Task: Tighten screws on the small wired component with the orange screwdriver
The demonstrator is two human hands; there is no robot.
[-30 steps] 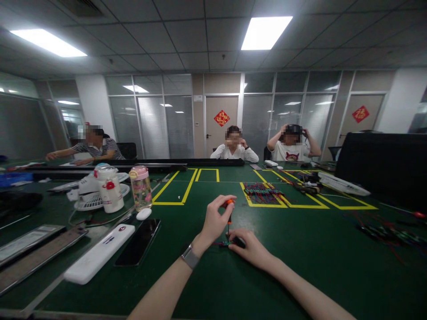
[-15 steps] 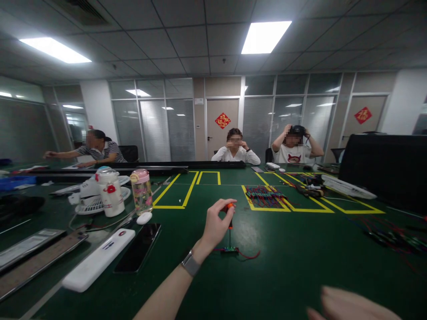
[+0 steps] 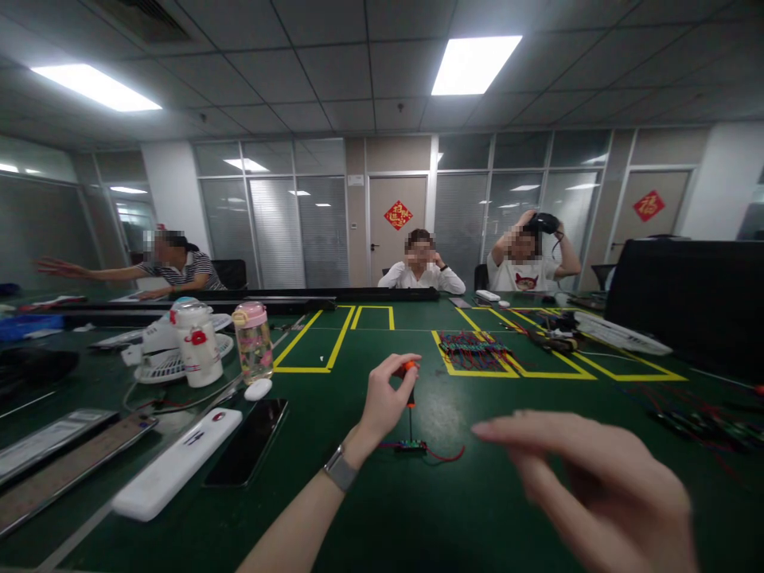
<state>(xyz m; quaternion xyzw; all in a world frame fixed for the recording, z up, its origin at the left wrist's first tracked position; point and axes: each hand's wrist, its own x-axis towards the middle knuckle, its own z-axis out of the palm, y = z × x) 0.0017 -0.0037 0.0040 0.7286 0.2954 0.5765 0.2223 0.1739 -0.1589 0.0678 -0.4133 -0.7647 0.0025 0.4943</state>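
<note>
My left hand point(image 3: 387, 398) is closed on the orange-and-black handle of a screwdriver point(image 3: 411, 404), which stands upright. Its tip meets a small green circuit board point(image 3: 411, 446) lying on the green table, with red and dark wires at its ends. To the right and closer to me, my right hand point(image 3: 597, 477) hovers over the table, somewhat blurred. Its fingers are stretched forward with the thumb apart, and nothing shows in them.
Left of my arm lie a black phone point(image 3: 247, 442), a white power bank point(image 3: 177, 464) and a white case point(image 3: 258, 389). Two bottles, one a pink-lidded bottle point(image 3: 254, 342), stand behind. A heap of wired boards point(image 3: 477, 352) sits beyond my hands. A dark monitor point(image 3: 686, 306) stands right.
My right hand has come up from the bottom edge, forward and leftward toward the board. My left hand and the screwdriver have stayed in place. Across the table, a person lifts black headgear off.
</note>
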